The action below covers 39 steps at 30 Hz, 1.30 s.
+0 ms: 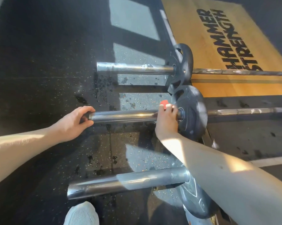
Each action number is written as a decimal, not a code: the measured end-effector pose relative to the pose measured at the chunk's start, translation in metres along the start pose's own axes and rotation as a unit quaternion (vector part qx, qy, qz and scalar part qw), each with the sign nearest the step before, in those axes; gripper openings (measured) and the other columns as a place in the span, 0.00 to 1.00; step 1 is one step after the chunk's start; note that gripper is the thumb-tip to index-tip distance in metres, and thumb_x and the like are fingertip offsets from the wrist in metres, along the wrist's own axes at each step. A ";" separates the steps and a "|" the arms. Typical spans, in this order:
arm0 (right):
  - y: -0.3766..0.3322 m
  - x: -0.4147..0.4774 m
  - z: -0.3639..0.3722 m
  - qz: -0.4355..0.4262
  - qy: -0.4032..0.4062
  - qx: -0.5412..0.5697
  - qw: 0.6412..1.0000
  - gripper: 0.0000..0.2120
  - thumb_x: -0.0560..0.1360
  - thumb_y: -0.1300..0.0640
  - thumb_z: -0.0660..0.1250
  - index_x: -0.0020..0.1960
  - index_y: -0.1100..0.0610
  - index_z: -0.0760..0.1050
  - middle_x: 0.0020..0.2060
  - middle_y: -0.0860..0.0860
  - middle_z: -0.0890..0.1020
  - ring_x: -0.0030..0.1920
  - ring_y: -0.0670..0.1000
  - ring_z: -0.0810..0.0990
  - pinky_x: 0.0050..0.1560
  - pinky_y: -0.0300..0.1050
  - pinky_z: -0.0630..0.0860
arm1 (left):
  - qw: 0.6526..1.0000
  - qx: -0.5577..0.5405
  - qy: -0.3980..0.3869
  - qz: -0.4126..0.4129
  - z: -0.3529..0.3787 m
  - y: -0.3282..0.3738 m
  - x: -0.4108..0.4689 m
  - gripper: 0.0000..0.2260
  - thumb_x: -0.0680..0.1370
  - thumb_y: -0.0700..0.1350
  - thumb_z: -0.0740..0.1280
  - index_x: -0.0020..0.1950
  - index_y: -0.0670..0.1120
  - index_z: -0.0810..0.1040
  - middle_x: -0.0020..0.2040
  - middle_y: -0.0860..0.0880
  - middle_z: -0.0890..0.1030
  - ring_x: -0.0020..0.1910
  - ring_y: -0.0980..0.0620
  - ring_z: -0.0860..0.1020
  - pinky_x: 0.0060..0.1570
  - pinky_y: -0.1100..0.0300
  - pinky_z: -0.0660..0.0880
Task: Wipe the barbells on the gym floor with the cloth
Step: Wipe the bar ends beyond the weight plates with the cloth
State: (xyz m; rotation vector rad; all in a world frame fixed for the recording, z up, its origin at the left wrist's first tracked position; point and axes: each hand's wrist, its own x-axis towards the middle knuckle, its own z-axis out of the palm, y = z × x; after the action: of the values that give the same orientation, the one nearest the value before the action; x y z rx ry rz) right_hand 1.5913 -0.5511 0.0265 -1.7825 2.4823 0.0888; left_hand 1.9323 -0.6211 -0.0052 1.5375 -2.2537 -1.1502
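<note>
Here, middle barbell [124, 116]: lying on the black gym floor [39, 78], its chrome sleeve held at both ends.
Left hand [73, 124]: fingers curled round the sleeve's free end.
Right hand [165, 120]: wrapped over the sleeve just beside the plate [192, 114], pinching the red cloth [164, 103] against it.
Other bars: far barbell [135, 68] and near barbell [128, 181], both untouched on the floor.

Wooden platform [193, 46] — "HAMMER STRENGTH" in black letters.
</note>
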 end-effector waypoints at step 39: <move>0.009 0.008 -0.004 -0.165 -0.060 0.304 0.936 0.26 0.73 0.64 0.74 0.70 0.52 0.77 0.67 0.45 0.76 0.66 0.51 0.69 0.68 0.43 0.64 | 0.980 0.157 -0.065 0.106 0.010 0.021 0.051 0.26 0.70 0.50 0.81 0.47 0.57 0.61 0.46 0.58 0.70 0.38 0.56 0.73 0.34 0.69 0.65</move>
State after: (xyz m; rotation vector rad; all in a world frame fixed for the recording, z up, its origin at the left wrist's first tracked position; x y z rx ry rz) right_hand 1.5804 -0.5560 0.0298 -1.7908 1.8039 -0.5164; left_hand 1.8884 -0.6561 -0.0112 1.3049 -2.7159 -0.8938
